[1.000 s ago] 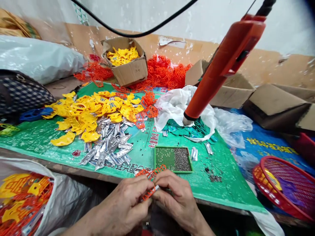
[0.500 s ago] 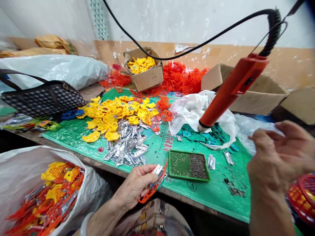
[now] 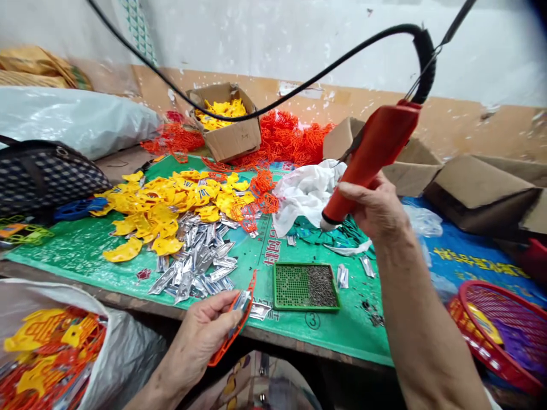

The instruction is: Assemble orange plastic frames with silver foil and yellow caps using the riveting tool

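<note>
My right hand (image 3: 376, 208) is wrapped round the lower body of an orange electric screwdriver (image 3: 370, 156) that hangs from a black cable. Its tip points down at teal pieces under a white plastic bag (image 3: 305, 191). My left hand (image 3: 203, 336) is closed on an orange lattice piece (image 3: 233, 330) with a silver foil piece against it, at the table's near edge. A small green tray of screws (image 3: 305, 285) lies on the green mat (image 3: 68, 250) between my hands.
Yellow plastic pieces (image 3: 171, 199) and silver foil pieces (image 3: 192, 265) are piled on the mat. A cardboard box (image 3: 228, 122) of yellow pieces and orange lattice heaps stand at the back. A white sack (image 3: 55, 341) of finished pieces sits lower left, a red basket (image 3: 498, 330) right, a chequered bag (image 3: 47, 173) left.
My right hand left the orange piece, rose to the right and took hold of the hanging screwdriver. The left hand kept the orange piece and lowered it to the table edge.
</note>
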A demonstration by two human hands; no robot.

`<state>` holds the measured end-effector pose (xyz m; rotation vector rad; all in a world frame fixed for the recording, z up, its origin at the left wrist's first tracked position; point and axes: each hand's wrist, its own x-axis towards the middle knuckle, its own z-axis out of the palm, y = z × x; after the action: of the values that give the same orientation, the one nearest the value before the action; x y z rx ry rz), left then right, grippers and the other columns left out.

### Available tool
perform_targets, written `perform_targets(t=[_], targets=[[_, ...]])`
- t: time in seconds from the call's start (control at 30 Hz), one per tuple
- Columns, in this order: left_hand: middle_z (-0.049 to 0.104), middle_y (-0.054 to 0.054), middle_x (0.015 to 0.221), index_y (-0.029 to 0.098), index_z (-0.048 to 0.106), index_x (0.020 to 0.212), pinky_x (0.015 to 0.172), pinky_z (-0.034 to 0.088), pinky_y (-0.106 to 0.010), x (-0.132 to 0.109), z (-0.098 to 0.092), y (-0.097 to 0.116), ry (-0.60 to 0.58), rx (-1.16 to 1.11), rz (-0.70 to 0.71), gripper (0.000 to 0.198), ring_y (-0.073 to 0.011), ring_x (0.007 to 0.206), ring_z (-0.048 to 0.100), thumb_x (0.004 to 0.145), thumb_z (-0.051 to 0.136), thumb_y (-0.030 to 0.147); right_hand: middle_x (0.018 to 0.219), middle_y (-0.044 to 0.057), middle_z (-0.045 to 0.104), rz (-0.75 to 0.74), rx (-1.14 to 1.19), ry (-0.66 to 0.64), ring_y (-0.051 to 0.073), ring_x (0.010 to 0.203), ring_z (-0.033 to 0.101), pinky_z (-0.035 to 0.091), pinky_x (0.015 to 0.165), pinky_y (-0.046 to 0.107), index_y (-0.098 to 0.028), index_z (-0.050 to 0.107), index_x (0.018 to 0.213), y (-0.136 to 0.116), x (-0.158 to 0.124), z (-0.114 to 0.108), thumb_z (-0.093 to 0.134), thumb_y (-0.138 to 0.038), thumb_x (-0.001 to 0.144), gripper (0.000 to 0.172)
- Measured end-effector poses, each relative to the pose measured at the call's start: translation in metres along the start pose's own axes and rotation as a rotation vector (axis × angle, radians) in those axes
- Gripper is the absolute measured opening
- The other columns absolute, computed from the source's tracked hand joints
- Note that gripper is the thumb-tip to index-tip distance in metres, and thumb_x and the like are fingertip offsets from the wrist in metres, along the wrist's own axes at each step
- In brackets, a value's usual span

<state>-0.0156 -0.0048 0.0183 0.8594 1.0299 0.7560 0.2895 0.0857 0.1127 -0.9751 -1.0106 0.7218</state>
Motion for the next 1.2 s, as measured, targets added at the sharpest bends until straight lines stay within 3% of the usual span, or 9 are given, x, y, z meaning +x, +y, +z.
perform_targets(t=[0.13, 0.27, 0.4, 0.63, 1.2], targets=[[0.077, -0.003, 0.086, 0.020, 0.078, 0.101, 0.076, 0.054, -0.026, 0.010, -0.005, -0.008, 0.012, 0.063, 0.040, 0.034, -0.0186, 0.083, 0.068, 0.071, 0.078, 0.036, 0.068, -0.006, 0.056, 0.076, -0.078, -0.142, 0.009, 0.057, 0.050, 0.043, 0.050, 0.024, -0.020, 0.066, 0.097, 0.010, -0.038, 0.019, 0.080, -0.025, 0.053, 0.046], [0.076, -0.002, 0.093, 0.021, 0.077, 0.104, 0.074, 0.051, -0.023, 0.019, -0.001, -0.015, 0.017, 0.263, 0.128, 0.030, -0.0166, 0.082, 0.065, 0.078, 0.072, 0.036, 0.072, -0.003, 0.062, 0.038, -0.141, -0.038, 0.012, 0.063, 0.055, 0.047, 0.055, 0.028, -0.018, 0.066, 0.085, 0.024, -0.078, 0.038, 0.075, -0.021, 0.060, 0.027], [0.073, 0.000, 0.085, 0.022, 0.077, 0.106, 0.071, 0.049, -0.022, 0.023, 0.002, -0.016, -0.013, 0.348, 0.142, 0.028, -0.0148, 0.077, 0.062, 0.081, 0.068, 0.033, 0.069, 0.000, 0.066, 0.098, -0.188, 0.040, 0.013, 0.060, 0.058, 0.049, 0.054, 0.028, -0.017, 0.068, 0.071, 0.036, -0.099, 0.047, 0.072, -0.018, 0.061, 0.011], [0.070, -0.001, 0.080, 0.020, 0.078, 0.101, 0.068, 0.048, -0.022, 0.025, 0.008, -0.016, 0.010, 0.294, 0.109, 0.027, -0.0143, 0.072, 0.060, 0.080, 0.066, 0.032, 0.063, -0.002, 0.064, 0.062, -0.079, 0.197, 0.012, 0.053, 0.057, 0.049, 0.052, 0.029, -0.017, 0.066, 0.064, 0.049, -0.104, 0.049, 0.074, -0.015, 0.057, 0.011], [0.068, -0.002, 0.078, 0.019, 0.080, 0.094, 0.069, 0.045, -0.026, 0.032, 0.014, -0.029, 0.032, 0.247, 0.095, 0.030, -0.0170, 0.074, 0.057, 0.074, 0.066, 0.037, 0.066, -0.002, 0.064, 0.045, -0.055, 0.151, 0.012, 0.055, 0.058, 0.049, 0.054, 0.029, -0.018, 0.066, 0.066, 0.059, -0.106, 0.048, 0.074, -0.014, 0.060, 0.011]])
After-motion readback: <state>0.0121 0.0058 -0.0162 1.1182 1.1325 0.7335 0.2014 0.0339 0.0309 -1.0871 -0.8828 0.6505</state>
